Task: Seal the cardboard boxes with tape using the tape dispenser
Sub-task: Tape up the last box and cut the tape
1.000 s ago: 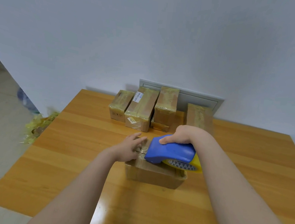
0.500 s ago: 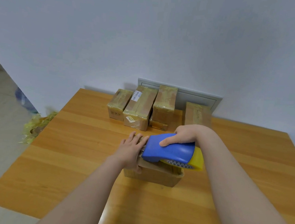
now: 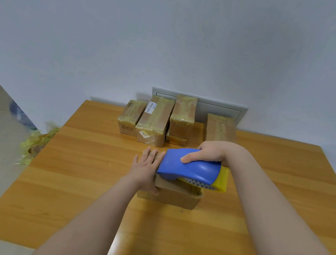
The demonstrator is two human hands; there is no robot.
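Brown cardboard box (image 3: pixel 177 198) sits near the middle of a wooden table (image 3: pixel 90 171), and I cannot tell how much tape is on its lid. My left grip (image 3: pixel 146 171), a bare hand, lies flat on the box's left end, fingers straight and slightly spread, pressing down. My right grip (image 3: pixel 207 153) is wrapped over the humped back of a blue tape dispenser (image 3: pixel 190 168), thumb on the near side and fingers curled over the far side. The dispenser's nose rests on the box top just beside the left fingers, and a yellow tape roll (image 3: pixel 221 180) shows at its rear. I judge the box light and somewhat soft, apt to slide or dent, so it wants flat pressure on the lid rather than a squeeze at the walls. The dispenser looks like rigid, smooth plastic, best held across its back. Several taped boxes (image 3: pixel 153 124) stand well apart at the table's far edge, by the wall.
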